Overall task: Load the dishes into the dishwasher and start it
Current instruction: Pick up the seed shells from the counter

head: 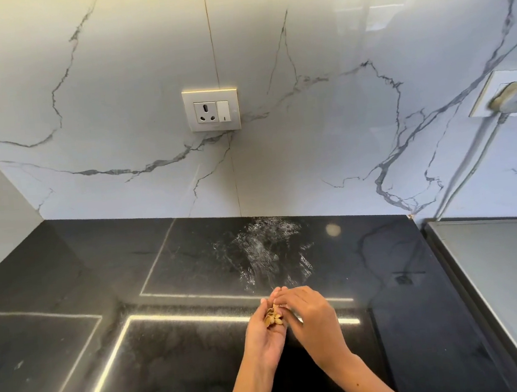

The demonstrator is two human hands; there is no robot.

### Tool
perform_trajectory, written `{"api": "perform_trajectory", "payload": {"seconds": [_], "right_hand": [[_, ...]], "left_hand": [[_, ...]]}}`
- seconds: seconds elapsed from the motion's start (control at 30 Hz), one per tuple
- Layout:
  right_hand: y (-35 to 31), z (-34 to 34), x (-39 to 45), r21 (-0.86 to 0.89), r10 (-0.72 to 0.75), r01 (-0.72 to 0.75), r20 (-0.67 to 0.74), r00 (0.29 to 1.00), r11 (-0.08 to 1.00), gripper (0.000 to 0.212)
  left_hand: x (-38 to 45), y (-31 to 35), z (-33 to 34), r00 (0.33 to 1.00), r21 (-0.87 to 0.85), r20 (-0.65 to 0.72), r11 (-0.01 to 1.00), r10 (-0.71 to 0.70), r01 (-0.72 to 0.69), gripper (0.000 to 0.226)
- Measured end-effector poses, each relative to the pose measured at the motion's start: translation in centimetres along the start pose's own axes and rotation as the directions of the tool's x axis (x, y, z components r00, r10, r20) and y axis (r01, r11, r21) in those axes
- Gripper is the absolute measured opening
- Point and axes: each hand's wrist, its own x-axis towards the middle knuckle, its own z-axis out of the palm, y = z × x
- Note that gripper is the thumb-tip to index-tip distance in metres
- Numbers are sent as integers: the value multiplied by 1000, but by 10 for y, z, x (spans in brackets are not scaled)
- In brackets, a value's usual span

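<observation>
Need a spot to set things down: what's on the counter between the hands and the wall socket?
Head view: only a whitish smear on the black counter; otherwise that stretch looks bare up to the socket.

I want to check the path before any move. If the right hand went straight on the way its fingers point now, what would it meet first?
The right hand points left, its fingers already at the tan shells cupped in the left hand. It would probably meet those shells and that palm first, though depth is unclear.

We face a white marble wall [300,63] with grey veins, meeting a glossy black counter [68,279] in a corner. A socket [211,110] sits mid-wall; at right, a plug [510,98] with its cord hangs down. Light strips reflect on the counter.
</observation>
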Motion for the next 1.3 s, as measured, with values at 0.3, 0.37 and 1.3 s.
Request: {"api": "perform_trajectory", "payload": {"seconds": [0.3,0.37,1.3], "right_hand": [[-43,-11,-30,516,288,-252,12,958,819,25],[-64,-13,-40,690,402,-380,139,905,616,25],[-328,-16,-527,-166,-51,-984,984,-169,56,37]], "left_hand": [[-53,-16,-17,988,-122,34,982,152,-146,36],[-76,-26,-28,975,-183,13,959,222,-216,38],[-491,-248,-370,240,-335,-871,-160,429,-929,48]]}}
